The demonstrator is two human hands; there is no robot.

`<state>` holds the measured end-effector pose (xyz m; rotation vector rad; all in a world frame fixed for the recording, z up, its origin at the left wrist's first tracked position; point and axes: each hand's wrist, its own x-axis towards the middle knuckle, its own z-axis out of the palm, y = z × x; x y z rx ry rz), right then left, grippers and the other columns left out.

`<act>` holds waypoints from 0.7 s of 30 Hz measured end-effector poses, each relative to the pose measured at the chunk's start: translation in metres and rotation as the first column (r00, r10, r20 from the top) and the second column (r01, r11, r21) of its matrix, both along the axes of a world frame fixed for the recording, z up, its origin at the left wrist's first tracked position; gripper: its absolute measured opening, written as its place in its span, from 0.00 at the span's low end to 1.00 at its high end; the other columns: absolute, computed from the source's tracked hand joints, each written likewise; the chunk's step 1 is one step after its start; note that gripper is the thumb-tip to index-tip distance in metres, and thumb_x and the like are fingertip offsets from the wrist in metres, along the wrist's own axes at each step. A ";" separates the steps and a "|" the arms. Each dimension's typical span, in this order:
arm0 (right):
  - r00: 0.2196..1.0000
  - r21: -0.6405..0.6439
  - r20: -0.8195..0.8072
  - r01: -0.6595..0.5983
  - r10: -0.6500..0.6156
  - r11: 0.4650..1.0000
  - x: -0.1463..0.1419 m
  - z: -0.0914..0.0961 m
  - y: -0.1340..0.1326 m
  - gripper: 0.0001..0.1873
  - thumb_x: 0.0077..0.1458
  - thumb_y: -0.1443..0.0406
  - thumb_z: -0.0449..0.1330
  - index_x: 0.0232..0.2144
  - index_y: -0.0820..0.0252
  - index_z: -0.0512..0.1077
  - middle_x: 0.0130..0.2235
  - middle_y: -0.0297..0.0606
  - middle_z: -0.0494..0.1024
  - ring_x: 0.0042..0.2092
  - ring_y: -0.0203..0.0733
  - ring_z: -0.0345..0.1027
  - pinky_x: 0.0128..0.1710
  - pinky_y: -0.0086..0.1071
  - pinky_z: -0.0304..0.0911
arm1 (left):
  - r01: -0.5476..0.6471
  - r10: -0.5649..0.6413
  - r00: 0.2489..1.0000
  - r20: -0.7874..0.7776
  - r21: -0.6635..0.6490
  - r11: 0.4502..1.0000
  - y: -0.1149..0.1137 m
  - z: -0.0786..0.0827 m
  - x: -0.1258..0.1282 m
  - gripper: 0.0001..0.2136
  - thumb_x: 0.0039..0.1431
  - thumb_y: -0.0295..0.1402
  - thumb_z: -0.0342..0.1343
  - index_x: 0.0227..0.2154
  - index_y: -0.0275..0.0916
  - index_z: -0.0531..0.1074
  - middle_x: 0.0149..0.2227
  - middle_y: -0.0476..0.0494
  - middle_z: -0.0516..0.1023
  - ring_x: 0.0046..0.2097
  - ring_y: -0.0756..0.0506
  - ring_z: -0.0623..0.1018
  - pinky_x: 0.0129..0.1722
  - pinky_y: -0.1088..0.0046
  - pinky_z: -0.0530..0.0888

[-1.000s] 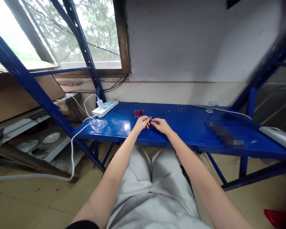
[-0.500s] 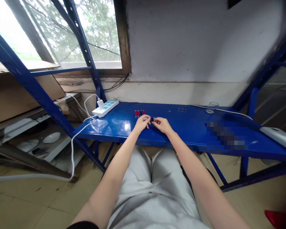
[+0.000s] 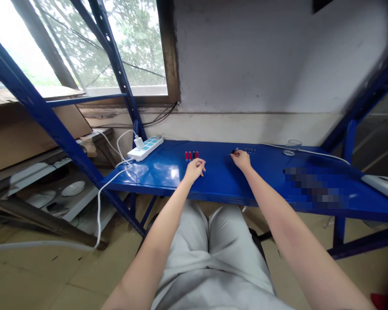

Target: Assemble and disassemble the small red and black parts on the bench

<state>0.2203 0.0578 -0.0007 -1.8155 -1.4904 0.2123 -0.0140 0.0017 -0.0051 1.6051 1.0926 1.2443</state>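
Observation:
My left hand (image 3: 195, 167) rests on the blue metal shelf (image 3: 220, 181) with its fingers curled, just in front of a short row of small red and black pieces (image 3: 191, 155). Whether anything is in those fingers I cannot make out. My right hand (image 3: 241, 159) is farther right and back on the shelf, its fingertips pinched on a small dark piece (image 3: 234, 151). Just beyond it lies a row of tiny dark parts (image 3: 250, 150).
A white power strip (image 3: 145, 148) with a plugged charger and white cable sits at the shelf's back left. A small clear glass (image 3: 292, 146) stands at the back right, a white cable running past it. Blue rack posts stand on both sides. My grey-clad legs are below.
My right hand has left my left hand and moved right and back to the row of tiny parts, carrying the small dark piece. My left hand stayed where it was.

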 end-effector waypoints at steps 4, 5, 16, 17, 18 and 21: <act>0.998 -0.072 0.058 -0.025 0.029 0.997 0.010 -0.004 0.011 0.09 0.48 0.63 0.57 0.31 0.61 0.72 0.31 0.41 0.76 0.34 0.40 0.68 0.33 0.29 0.60 | -0.004 0.004 1.000 -0.015 0.015 1.000 0.000 -0.002 0.000 0.06 0.53 0.31 0.50 0.31 0.36 0.68 0.20 0.52 0.72 0.15 0.56 0.67 0.19 0.81 0.63; 0.997 -0.089 0.074 -0.032 0.038 0.995 0.010 -0.005 0.013 0.09 0.48 0.63 0.57 0.31 0.61 0.72 0.31 0.41 0.75 0.34 0.40 0.68 0.32 0.29 0.60 | -0.002 0.003 1.000 -0.022 0.018 1.000 0.000 -0.002 0.000 0.06 0.53 0.31 0.49 0.31 0.36 0.68 0.21 0.52 0.72 0.16 0.56 0.68 0.19 0.81 0.63; 0.991 -0.130 0.129 -0.027 0.044 0.991 0.006 -0.003 0.014 0.09 0.48 0.62 0.56 0.31 0.60 0.72 0.30 0.40 0.74 0.32 0.39 0.67 0.30 0.29 0.58 | 0.009 -0.009 0.999 -0.037 0.004 1.000 -0.001 0.000 0.000 0.06 0.52 0.32 0.50 0.30 0.36 0.68 0.21 0.51 0.72 0.16 0.55 0.68 0.19 0.79 0.64; 0.991 -0.128 0.126 -0.026 0.043 0.991 0.006 -0.003 0.014 0.09 0.48 0.62 0.56 0.31 0.60 0.72 0.30 0.39 0.74 0.32 0.39 0.67 0.30 0.29 0.58 | 0.008 -0.008 0.999 -0.035 0.003 1.000 -0.001 0.000 0.000 0.06 0.52 0.32 0.50 0.30 0.36 0.68 0.21 0.51 0.72 0.16 0.55 0.68 0.20 0.79 0.64; 0.991 -0.125 0.123 -0.029 0.044 0.992 0.006 -0.003 0.014 0.09 0.48 0.62 0.56 0.31 0.60 0.72 0.30 0.39 0.74 0.32 0.39 0.67 0.30 0.29 0.58 | 0.007 -0.007 0.999 -0.033 0.001 1.000 -0.001 0.000 0.000 0.06 0.52 0.33 0.50 0.30 0.36 0.68 0.21 0.51 0.72 0.17 0.55 0.68 0.20 0.79 0.64; 0.992 -0.123 0.113 -0.038 0.052 0.992 0.005 -0.004 0.016 0.09 0.48 0.62 0.56 0.32 0.60 0.72 0.30 0.39 0.75 0.32 0.39 0.67 0.30 0.29 0.59 | 0.005 -0.005 0.999 -0.032 -0.001 1.000 -0.002 0.001 0.000 0.06 0.51 0.32 0.50 0.30 0.36 0.68 0.21 0.51 0.72 0.17 0.55 0.68 0.20 0.80 0.64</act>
